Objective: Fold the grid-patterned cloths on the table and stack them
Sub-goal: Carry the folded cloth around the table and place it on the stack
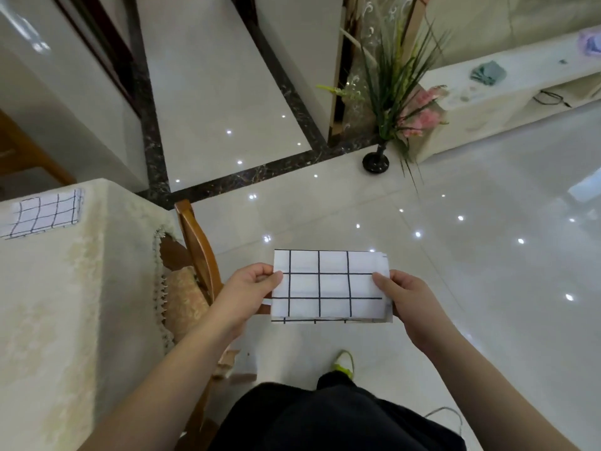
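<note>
Two grid-patterned cloths: one folded cloth [330,286] at 6 o'clock, one stacked cloth [45,212] on the worktop [48,304] at 9 o'clock. Two hands, one chair [195,249], one vase [375,162] at 1 o'clock.

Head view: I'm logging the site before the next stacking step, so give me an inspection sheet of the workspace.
Surface: table at left under a cream tablecloth.
Job's things: folded cloth held in the air over the floor; second cloth lying on the table.
Clutter: nothing seen on the table.
Hands: left hand and right hand pinch the folded cloth's ends.
Cables: thin cord on the floor.
Surroundings: wooden chair, vase of plants, glossy tiles.
</note>
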